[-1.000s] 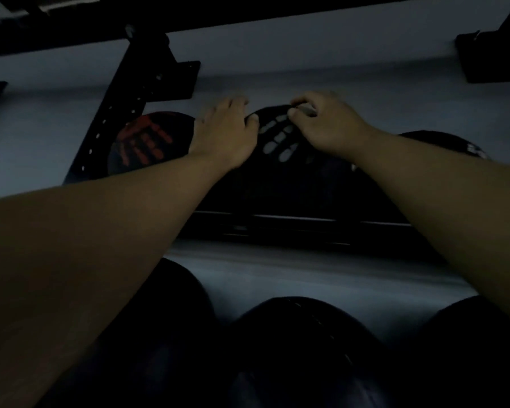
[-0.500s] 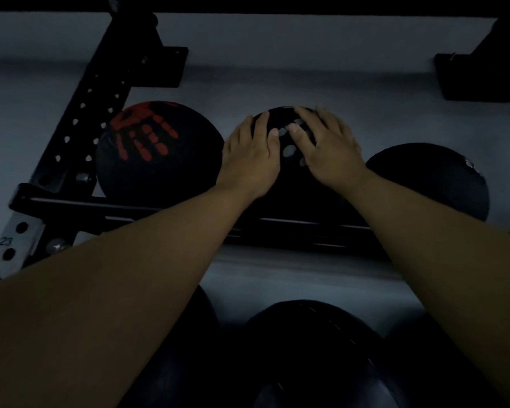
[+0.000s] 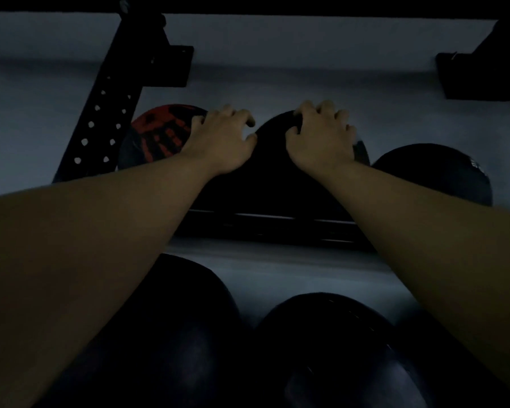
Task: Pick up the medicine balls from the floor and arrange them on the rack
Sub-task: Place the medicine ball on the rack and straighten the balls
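Steadying: both hands lay on top of the middle medicine ball (image 3: 273, 175), which sat on the rack's lower rails (image 3: 277, 223) between two others.
Position: the ball rested against the wall side of the shelf, just beside the red-printed ball (image 3: 156, 136) on its left and the plain dark ball (image 3: 436, 175) on its right.
Left hand: the left hand (image 3: 218, 145) was draped over the ball's upper left shoulder, fingers curled and pressing down, not wrapped under it.
Right hand: the right hand (image 3: 321, 139) gripped the crown, fingertips hooked over the far side; neither hand was clenched empty or let go.
Handling: the ball looked heavy and dense, likely to roll if freed unevenly; a two-handed hold low on opposite sides seemed the safest way to shift it.
Surface: a dark, matte, rubbery-looking skin, round and firm, probably offering fair friction to bare palms; the gloom hid any finer texture.
Rack: black metal, with a perforated upright (image 3: 100, 125) leaning across the left and a square bracket (image 3: 480, 75) at upper right.
Foreground: more dark balls (image 3: 330, 348) bulged at the bottom, on a lower tier or the floor; which one could not be told.
Backdrop: a pale grey wall (image 3: 306, 69), smooth and bare.
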